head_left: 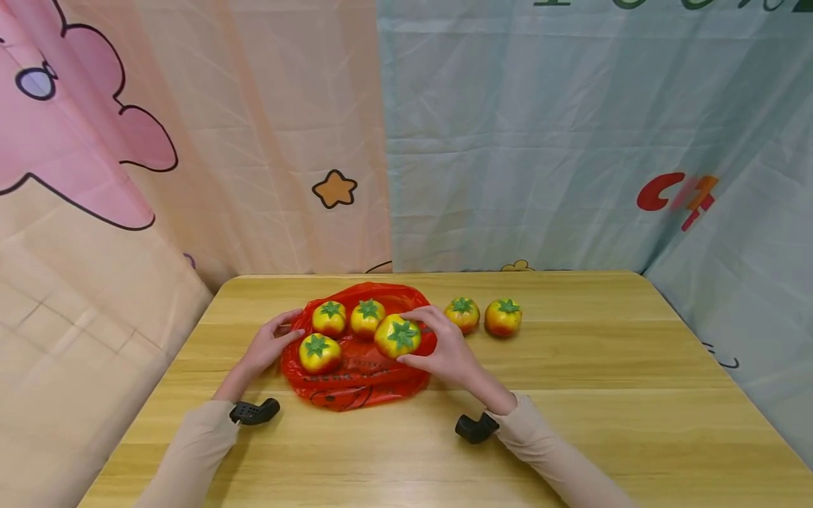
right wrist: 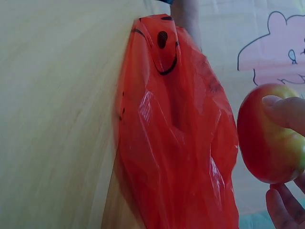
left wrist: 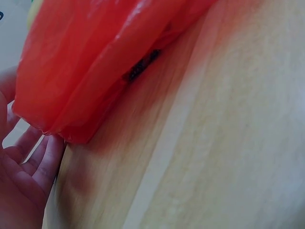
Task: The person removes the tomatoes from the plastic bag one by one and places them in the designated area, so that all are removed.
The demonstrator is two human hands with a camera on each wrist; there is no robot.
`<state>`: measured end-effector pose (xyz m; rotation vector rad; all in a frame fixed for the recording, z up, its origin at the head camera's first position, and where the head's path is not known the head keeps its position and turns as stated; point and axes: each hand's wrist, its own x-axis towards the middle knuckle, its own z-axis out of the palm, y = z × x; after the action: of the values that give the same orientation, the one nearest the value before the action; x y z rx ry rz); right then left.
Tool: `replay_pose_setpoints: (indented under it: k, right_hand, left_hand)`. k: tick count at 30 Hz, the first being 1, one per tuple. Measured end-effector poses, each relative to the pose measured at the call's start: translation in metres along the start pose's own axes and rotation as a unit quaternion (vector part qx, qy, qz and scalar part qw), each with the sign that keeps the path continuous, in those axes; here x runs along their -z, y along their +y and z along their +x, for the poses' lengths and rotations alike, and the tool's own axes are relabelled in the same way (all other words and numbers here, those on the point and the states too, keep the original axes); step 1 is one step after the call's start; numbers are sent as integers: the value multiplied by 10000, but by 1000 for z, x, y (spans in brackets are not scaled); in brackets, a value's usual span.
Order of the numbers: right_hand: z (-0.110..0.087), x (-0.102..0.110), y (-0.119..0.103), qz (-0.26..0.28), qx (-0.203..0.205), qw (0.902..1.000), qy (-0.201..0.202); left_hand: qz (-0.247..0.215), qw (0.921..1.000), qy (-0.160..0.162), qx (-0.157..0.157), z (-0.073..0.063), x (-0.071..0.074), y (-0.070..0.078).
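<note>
A yellow-and-red tomato (head_left: 397,336) with a green star-shaped leaf is gripped between the thumb and fingers of my right hand (head_left: 447,349), over the right side of a red plastic bag (head_left: 375,391). In the right wrist view, the thumb presses on the side of this tomato (right wrist: 267,138), with fingertips below. The bag's mouth is spread, and three similar tomatoes (head_left: 320,353) sit in its left and back part. My left hand (head_left: 263,349) holds the bag's left edge; the left wrist view shows thumb and fingers (left wrist: 47,164) on either side of the plastic (left wrist: 71,95).
Two more tomatoes (head_left: 503,318) stand side by side on the wooden table (head_left: 603,395), right of the bag near the back edge. A printed curtain (head_left: 508,141) hangs behind the table. Each wrist carries a small black device (head_left: 255,412).
</note>
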<state>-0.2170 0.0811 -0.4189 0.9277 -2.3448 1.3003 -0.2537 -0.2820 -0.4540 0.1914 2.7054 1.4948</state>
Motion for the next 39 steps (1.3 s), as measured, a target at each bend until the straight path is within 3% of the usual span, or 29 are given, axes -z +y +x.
replay_pose_setpoints:
  k: [13, 18, 25, 32, 39]
  right_hand:
    - [-17, 27, 10, -271, 87, 9996, 81]
    - [-23, 40, 18, -633, 205, 9975, 236]
    - [-31, 59, 28, -745, 244, 9963, 348]
    - [-40, 78, 35, -740, -30, 9958, 542]
    - [-49, 96, 46, -1030, -68, 9913, 816]
  left_hand:
    - [27, 10000, 29, 46, 2, -1, -4]
    - [-22, 10000, 26, -59, 2, 0, -4]
    - [19, 9993, 102, -353, -1, 1, -3]
    - [45, 10000, 28, -47, -2, 2, -1]
    - [-8, 10000, -18, -38, -3, 0, 0]
